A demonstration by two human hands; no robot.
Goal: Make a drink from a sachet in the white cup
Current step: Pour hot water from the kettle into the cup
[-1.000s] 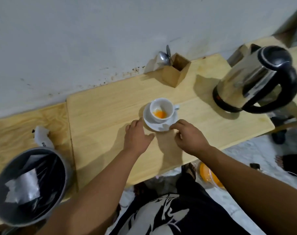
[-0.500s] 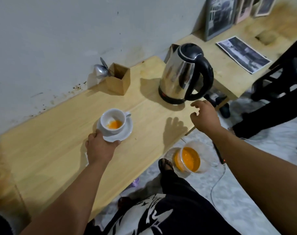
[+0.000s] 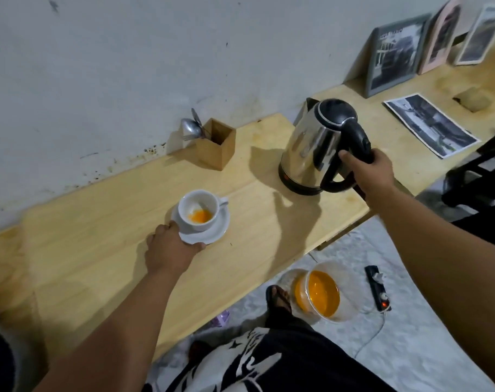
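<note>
Right hand [image 3: 373,176] clenched round electric kettle [image 3: 317,148] handle; left hand [image 3: 170,247] pinching saucer [image 3: 212,236] rim, white cup [image 3: 199,209] just beyond, apparently orange powder inside.

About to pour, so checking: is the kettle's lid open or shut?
Shut. The kettle stands upright on its base, black lid flat on top, right hand around the handle.

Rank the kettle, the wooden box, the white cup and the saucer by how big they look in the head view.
1. kettle, clearly largest
2. saucer and wooden box, too alike to rank
3. white cup, smallest, though it sits nearer the camera than the box
</note>
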